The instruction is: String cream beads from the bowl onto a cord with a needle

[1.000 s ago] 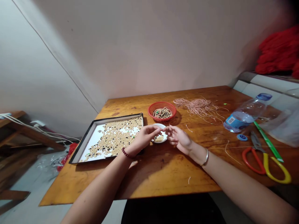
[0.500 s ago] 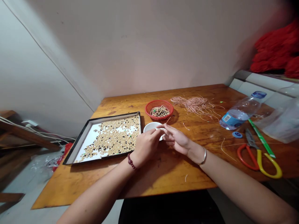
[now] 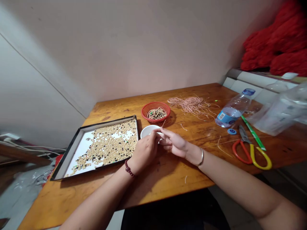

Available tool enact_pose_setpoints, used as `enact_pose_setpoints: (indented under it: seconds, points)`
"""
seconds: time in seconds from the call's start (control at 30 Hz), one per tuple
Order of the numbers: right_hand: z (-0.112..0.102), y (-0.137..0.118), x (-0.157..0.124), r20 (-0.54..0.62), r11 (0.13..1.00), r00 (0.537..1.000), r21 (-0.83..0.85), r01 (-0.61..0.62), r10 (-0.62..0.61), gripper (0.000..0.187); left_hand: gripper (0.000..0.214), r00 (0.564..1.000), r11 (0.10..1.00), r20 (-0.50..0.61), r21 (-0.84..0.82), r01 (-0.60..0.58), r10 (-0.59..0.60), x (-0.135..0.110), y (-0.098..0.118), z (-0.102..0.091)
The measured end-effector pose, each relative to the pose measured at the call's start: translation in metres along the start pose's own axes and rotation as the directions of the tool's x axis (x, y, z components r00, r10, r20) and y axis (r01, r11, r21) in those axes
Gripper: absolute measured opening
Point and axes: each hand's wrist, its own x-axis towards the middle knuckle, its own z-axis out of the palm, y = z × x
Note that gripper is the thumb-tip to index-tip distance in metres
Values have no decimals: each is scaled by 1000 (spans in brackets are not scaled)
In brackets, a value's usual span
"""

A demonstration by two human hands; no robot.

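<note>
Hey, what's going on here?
A person is sitting at a wooden table, with the left hand and right hand meeting at the fingertips beside a small white dish. Anything pinched between them is too thin to make out. Nearby are a black-rimmed tray spread with beads, a red basket, and a tangle of pink cord.

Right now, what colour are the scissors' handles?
The scissors have one orange-red and one yellow handle, in the head view.
</note>
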Motion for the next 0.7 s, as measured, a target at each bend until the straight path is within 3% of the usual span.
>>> enact_pose_setpoints:
  seconds: [0.13, 0.33, 0.53, 0.7]
  points:
    - [2, 1, -3, -13, 1000, 1000, -24, -4, 3, 23, 10, 1000, 995, -20, 97, -12, 14, -3, -2, 4]
    - [3, 0, -3, -6, 1000, 1000, 14, -5, 5, 18, 17, 999, 998, 1, -19, 54, -54, 0, 4, 0]
    - [5, -1, -3, -16, 999, 1000, 24, -26, 26, 16, 17, 998, 998, 20, -19, 65, -65, 0, 4, -1]
    - [4, -1, -4, -18, 999, 1000, 37, -25, 25, 17, 13, 1000, 995, 26, 101, -5, 3, -2, -2, 3]
